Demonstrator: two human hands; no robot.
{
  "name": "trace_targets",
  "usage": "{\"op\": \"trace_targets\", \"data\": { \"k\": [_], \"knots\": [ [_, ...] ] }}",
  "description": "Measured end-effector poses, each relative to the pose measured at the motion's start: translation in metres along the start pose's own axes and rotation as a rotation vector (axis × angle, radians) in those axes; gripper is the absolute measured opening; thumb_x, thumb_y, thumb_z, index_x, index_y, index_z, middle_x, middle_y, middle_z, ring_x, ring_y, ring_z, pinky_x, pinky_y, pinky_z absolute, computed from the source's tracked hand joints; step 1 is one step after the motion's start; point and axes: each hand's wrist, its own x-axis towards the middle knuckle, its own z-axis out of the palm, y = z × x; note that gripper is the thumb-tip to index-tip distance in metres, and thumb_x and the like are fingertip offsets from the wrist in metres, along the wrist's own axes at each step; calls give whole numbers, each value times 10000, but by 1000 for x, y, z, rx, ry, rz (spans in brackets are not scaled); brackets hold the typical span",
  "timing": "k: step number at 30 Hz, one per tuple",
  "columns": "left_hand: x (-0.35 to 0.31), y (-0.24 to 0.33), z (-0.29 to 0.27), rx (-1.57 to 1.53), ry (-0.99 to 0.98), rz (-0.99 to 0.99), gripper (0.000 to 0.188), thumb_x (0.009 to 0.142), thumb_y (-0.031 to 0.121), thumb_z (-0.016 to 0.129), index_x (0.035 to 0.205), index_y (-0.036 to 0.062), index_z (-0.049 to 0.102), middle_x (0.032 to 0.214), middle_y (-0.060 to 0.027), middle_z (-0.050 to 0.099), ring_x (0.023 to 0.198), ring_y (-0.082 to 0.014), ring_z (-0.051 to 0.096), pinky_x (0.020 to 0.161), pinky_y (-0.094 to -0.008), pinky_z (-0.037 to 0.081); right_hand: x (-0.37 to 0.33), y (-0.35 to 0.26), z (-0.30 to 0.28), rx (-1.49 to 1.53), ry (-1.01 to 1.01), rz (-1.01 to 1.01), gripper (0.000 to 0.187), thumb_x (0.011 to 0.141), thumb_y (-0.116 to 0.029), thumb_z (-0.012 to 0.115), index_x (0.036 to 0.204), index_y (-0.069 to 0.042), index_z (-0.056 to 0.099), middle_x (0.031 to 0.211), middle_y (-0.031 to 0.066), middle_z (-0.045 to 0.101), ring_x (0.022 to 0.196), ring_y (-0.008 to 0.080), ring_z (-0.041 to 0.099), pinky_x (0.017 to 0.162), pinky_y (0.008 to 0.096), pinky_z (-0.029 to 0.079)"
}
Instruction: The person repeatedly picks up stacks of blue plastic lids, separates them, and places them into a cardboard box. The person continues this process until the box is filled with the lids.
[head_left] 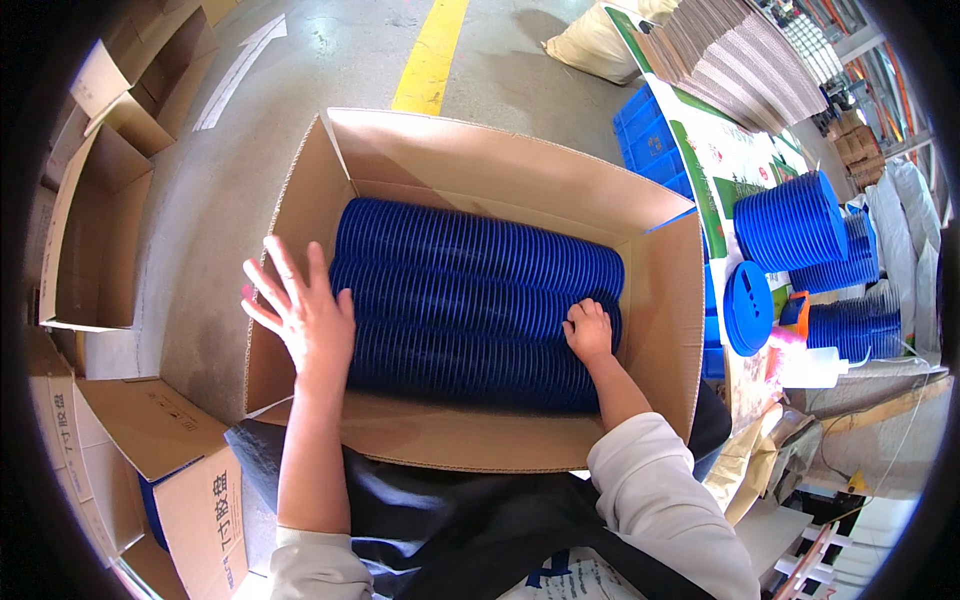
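An open cardboard box sits in front of me, holding three long rows of blue plastic reels stacked on edge side by side. My left hand is raised over the left side of the box, its fingers spread and holding nothing. Near the right end of the middle row, my right hand lies on the reels with its fingers curled over them. What its fingertips grip at that end is partly hidden.
At right, a table bears stacked blue reels, one flat blue reel, a white squeeze bottle and cardboard sheets. A blue crate stands beside it. Open cartons line the left; another carton lies lower left.
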Motion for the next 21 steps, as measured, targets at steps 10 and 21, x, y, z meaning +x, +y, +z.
{"op": "trace_targets", "data": {
  "k": [10,21],
  "knots": [
    [-90,64,-2,-380,-1358,877,386,901,348,522,1044,44,712,1072,-180,688,1050,-349,637,895,-460,499,6,-15,6,-24,3,-66,175,716,-50,655,866,-115,594,955,76,538,976,289,537,816,428,443],
    [-89,67,3,-284,-1271,827,293,888,239,527,1017,73,731,1073,-153,695,1038,-320,647,926,-471,441,15,-29,8,-43,15,-101,162,719,-87,669,859,-115,595,979,72,541,983,284,537,826,421,432]
  ]
}}
